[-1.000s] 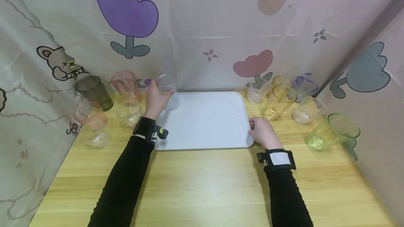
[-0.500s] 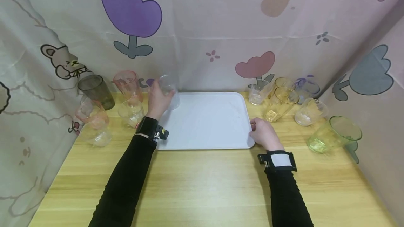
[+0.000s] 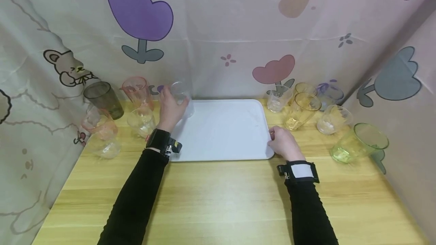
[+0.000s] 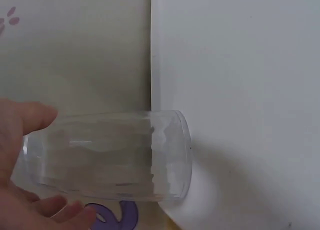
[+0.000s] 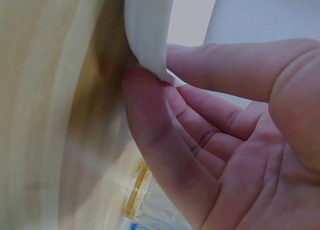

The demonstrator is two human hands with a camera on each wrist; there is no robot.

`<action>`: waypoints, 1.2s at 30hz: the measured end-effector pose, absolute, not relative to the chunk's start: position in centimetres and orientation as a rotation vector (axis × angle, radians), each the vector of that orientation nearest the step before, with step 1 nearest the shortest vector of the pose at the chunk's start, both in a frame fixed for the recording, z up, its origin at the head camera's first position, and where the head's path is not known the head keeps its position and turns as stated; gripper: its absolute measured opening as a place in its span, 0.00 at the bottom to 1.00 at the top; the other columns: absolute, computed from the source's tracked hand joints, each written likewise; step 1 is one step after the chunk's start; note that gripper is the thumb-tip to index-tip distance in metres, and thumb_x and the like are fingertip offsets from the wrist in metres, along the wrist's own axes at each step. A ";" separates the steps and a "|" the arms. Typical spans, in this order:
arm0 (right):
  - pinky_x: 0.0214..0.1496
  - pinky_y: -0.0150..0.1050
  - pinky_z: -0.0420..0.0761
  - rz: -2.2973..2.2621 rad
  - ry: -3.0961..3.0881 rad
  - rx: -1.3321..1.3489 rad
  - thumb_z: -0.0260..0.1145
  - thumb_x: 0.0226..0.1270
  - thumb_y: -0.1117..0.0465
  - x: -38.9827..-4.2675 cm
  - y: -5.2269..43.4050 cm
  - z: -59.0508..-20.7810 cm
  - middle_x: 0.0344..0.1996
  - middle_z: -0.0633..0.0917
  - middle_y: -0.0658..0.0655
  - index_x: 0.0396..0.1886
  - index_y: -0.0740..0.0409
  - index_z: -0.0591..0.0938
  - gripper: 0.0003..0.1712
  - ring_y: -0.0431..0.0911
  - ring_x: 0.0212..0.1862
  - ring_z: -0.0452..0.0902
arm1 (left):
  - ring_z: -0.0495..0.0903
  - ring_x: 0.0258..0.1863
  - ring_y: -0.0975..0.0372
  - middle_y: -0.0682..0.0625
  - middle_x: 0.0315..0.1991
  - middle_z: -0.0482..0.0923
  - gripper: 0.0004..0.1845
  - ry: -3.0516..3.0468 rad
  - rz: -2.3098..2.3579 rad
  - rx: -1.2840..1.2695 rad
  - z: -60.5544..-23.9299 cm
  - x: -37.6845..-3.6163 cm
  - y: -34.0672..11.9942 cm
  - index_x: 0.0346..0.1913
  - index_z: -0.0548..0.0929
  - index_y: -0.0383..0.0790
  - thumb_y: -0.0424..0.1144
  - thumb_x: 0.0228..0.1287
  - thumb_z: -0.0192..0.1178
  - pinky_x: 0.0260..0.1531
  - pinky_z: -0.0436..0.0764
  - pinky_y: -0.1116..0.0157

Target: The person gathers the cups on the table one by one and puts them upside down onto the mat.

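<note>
Left hand [image 3: 169, 109] wrapped around a clear cup [image 3: 181, 94], at the far-left corner of the white tray [image 3: 223, 133]; I can't tell if its base rests on the tray or hangs just above it. Right hand [image 3: 284, 143] pinches the tray's near-right rim (thumb over, fingers under, per the wrist view). Risks as I judge them: smooth cup slipping from my grip, my left wrist knocking the cups [image 3: 140, 121] crowded just left, or a tug on the rim sliding the tray across the desk [image 3: 221, 199].

Wooden table [image 3: 218, 199], cartoon-print curtain [image 3: 218, 29] — tulips, bunny
</note>
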State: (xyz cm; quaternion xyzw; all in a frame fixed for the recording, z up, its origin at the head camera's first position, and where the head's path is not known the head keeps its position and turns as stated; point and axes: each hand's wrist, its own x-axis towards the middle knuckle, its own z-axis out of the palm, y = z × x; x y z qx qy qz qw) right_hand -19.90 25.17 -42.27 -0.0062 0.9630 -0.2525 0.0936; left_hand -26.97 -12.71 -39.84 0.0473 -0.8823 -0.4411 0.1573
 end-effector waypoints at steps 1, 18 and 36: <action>0.51 0.54 0.81 -0.751 2.858 -0.025 0.65 0.65 0.70 -19.9 25.2 -42.2 0.47 0.83 0.71 0.65 0.77 0.74 0.29 0.60 0.48 0.79 | 0.56 0.77 0.41 0.32 0.79 0.51 0.51 -2.508 -1.253 0.133 -39.8 -26.7 -12.6 0.81 0.47 0.32 0.44 0.67 0.69 0.74 0.65 0.46; 0.56 0.59 0.80 -0.722 2.873 -0.066 0.64 0.65 0.69 -19.9 25.6 -42.1 0.51 0.84 0.73 0.65 0.77 0.74 0.29 0.64 0.53 0.80 | 0.59 0.75 0.42 0.34 0.78 0.53 0.46 -2.515 -1.196 -0.280 -40.5 -19.7 -7.9 0.80 0.54 0.33 0.43 0.67 0.68 0.69 0.71 0.43; 0.58 0.61 0.79 -0.705 2.860 -0.070 0.64 0.65 0.72 -19.9 25.0 -42.0 0.50 0.84 0.74 0.64 0.77 0.74 0.27 0.64 0.53 0.80 | 0.79 0.49 0.59 0.47 0.54 0.76 0.28 -2.852 -1.102 -0.739 -43.3 -16.9 -5.4 0.68 0.75 0.38 0.39 0.69 0.69 0.46 0.82 0.63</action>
